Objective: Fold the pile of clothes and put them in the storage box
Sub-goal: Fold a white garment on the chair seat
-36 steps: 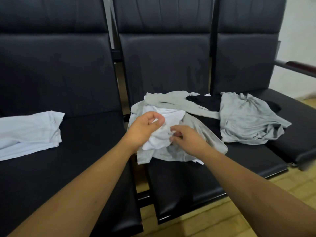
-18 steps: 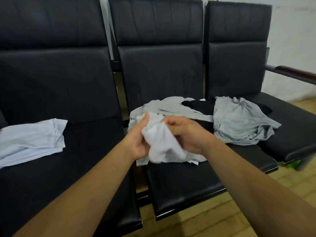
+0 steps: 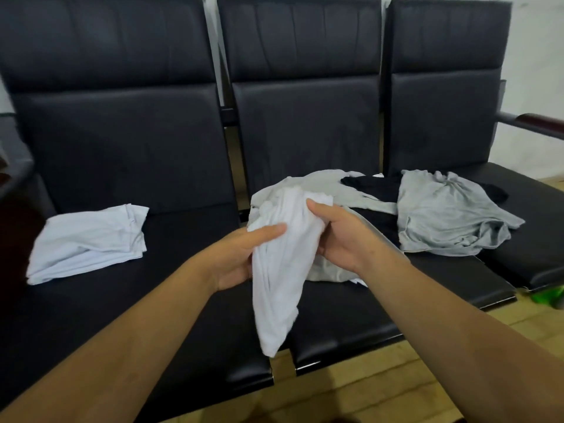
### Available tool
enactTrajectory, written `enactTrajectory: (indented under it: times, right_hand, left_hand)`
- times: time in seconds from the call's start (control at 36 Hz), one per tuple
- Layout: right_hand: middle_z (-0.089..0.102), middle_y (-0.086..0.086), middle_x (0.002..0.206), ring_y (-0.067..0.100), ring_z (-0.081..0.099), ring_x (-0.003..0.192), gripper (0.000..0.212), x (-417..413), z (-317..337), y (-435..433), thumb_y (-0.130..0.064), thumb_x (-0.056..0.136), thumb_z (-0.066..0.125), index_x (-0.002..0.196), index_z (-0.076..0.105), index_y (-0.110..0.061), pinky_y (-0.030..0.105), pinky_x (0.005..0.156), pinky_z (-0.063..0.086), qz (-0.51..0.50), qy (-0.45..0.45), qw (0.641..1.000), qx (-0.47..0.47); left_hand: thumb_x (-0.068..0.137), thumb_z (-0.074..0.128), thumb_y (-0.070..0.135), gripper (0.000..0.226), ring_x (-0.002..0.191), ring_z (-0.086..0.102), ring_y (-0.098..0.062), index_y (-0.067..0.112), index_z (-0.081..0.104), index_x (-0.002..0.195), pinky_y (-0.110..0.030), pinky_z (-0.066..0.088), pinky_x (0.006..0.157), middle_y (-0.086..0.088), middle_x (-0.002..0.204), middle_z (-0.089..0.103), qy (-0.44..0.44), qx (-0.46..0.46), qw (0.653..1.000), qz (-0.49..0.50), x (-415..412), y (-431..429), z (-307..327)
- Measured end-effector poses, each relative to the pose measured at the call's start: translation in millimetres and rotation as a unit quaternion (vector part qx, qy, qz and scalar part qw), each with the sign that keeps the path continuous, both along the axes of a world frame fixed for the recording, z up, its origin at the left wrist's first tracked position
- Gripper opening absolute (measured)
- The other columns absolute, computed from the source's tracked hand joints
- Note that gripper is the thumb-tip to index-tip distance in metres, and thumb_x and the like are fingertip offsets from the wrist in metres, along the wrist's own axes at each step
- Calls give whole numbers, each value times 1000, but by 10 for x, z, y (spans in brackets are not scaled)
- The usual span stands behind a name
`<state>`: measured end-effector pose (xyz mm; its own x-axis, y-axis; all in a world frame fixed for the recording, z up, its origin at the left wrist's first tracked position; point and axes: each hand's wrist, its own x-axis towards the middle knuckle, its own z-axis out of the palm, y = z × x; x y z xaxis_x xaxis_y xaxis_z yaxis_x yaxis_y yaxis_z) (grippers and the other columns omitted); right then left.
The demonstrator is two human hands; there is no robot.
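I hold a white garment (image 3: 280, 279) up in front of the middle seat; it hangs down bunched to below the seat's front edge. My left hand (image 3: 238, 254) grips its left side, thumb on the front. My right hand (image 3: 338, 236) grips its upper right side, thumb up on the cloth. Behind it a pile of clothes lies on the middle and right seats: a light grey garment (image 3: 323, 184), a black one (image 3: 372, 187) and a crumpled grey shirt (image 3: 442, 212). No storage box is in view.
A folded white garment (image 3: 88, 242) lies on the left seat. Three black seats (image 3: 335, 328) stand in a row with high backs. A dark armrest (image 3: 537, 123) juts at the right. Something green (image 3: 549, 296) lies on the wooden floor under the right seat.
Both hands have lifted the white garment off the pile; it now hangs lengthwise between them. The view has tilted upward a little.
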<state>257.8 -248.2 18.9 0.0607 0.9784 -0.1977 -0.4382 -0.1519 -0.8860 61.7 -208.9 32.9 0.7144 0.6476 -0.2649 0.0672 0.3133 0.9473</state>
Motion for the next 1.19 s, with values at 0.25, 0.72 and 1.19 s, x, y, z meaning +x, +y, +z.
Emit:
enactTrajectory:
  times: [0.25, 0.72, 1.19]
  right_hand:
    - [57, 20, 140, 38, 58, 128, 50, -680, 19, 106, -19, 95, 63, 143, 51, -7, 56, 108, 47, 139, -23, 988, 69]
    - [62, 13, 138, 28, 63, 121, 56, -1380, 140, 104, -39, 92, 64, 140, 56, -12, 40, 95, 55, 347, 36, 936, -48]
    - [73, 13, 120, 29, 70, 110, 36, -1762, 41, 440, -20, 95, 64, 127, 64, -3, 41, 95, 56, 57, 13, 998, -15]
  left_hand:
    - [91, 65, 23, 38, 111, 67, -21, 27, 59, 128, -43, 53, 93, 1, 121, 69, -19, 60, 992, 105, -658, -25, 18]
    - [91, 65, 11, 37, 107, 68, -20, 21, 60, 127, -41, 56, 88, 0, 119, 70, 59, 148, 975, 152, -1757, -36, 112]
    - [96, 61, 28, 16, 96, 65, -29, 12, 60, 95, -36, 56, 79, -9, 102, 66, 155, 268, 869, 385, -2193, 236, 2]
